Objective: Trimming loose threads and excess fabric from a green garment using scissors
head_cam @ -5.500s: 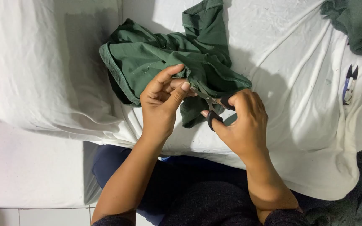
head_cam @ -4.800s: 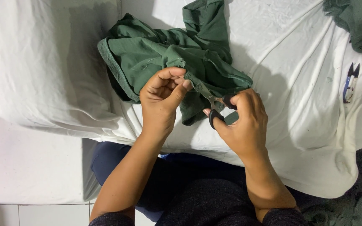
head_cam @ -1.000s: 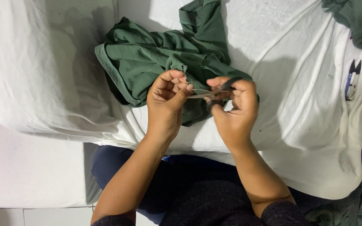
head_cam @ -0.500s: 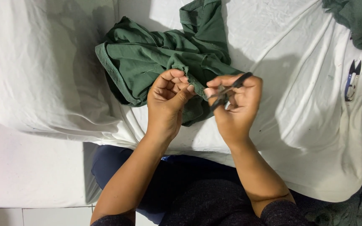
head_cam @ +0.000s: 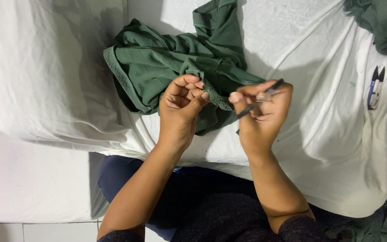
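The green garment [head_cam: 175, 67] lies bunched on the white sheet [head_cam: 319, 134]. The left hand [head_cam: 182, 101] has its fingers pinched on the hem; the right hand [head_cam: 263, 112] is closed round small snips [head_cam: 260, 97] just beside that hem. This looks like thread trimming; next calls for steadying the hem.

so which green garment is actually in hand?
The crumpled green garment at centre: the left hand pinches its hem while the right hand holds small scissors. The other green cloth lies untouched, top right.

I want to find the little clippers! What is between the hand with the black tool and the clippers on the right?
Only bare, wrinkled white sheet lies between the right hand and the small clippers, seen in the head view.
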